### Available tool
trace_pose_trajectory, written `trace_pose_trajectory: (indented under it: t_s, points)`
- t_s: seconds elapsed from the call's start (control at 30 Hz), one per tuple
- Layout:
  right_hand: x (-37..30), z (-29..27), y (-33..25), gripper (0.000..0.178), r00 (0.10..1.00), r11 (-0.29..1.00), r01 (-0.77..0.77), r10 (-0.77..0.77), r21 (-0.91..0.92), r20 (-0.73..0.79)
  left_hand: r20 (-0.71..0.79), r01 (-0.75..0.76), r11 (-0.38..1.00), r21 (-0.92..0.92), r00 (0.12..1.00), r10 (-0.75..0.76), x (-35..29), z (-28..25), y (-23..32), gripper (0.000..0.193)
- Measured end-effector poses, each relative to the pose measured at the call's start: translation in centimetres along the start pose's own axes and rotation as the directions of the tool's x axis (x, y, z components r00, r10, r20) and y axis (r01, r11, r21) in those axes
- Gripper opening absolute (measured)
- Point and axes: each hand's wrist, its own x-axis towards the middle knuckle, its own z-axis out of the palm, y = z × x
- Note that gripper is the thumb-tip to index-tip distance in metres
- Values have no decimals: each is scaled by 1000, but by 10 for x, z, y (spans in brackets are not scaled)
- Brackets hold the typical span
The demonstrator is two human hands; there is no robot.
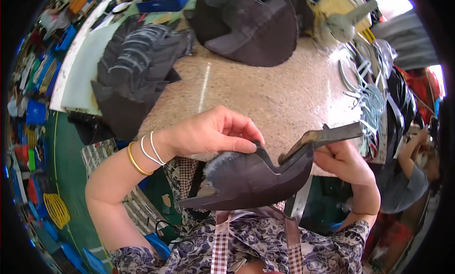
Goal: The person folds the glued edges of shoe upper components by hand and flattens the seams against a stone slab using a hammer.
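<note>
A black, curved shoe-upper piece (pixel 256 186) with a frayed, greyish left edge hangs between my hands at the table's near edge. My left hand (pixel 215 132) pinches its upper rim between thumb and fingers. At its right end is my right hand (pixel 348 162), closed and partly hidden behind a dark metal tool that looks like a hammer (pixel 334 135). One curved end of this tool lies at the piece's inner rim; its long flat end points right. The handle is hidden, and the right fingers show only in part.
Stacked black upper pieces (pixel 135 70) lie on the table (pixel 227 89) at left, with more black pieces (pixel 251 27) at the far side. Pale strips (pixel 372 106) tangle at right, below a yellowish container (pixel 339 16). A blue tray (pixel 166 3) stands far left. Another person's arm (pixel 410 151) shows at right.
</note>
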Motion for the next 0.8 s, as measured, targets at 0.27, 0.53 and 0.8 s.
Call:
trace_pose_trajectory:
  t_s: [0.27,0.53,0.8]
  points:
    - [-1,13,9,18,916,790,133,-329,-598,-231,23,-289,505,813,883,468,20,-16,-20,11]
    - [33,35,39,38,845,778,526,-524,-344,106,53,-242,337,910,873,484,24,-20,-18,16]
    - [36,25,28,28,947,930,321,-319,-180,40,264,-440,202,875,783,563,22,-34,-28,22]
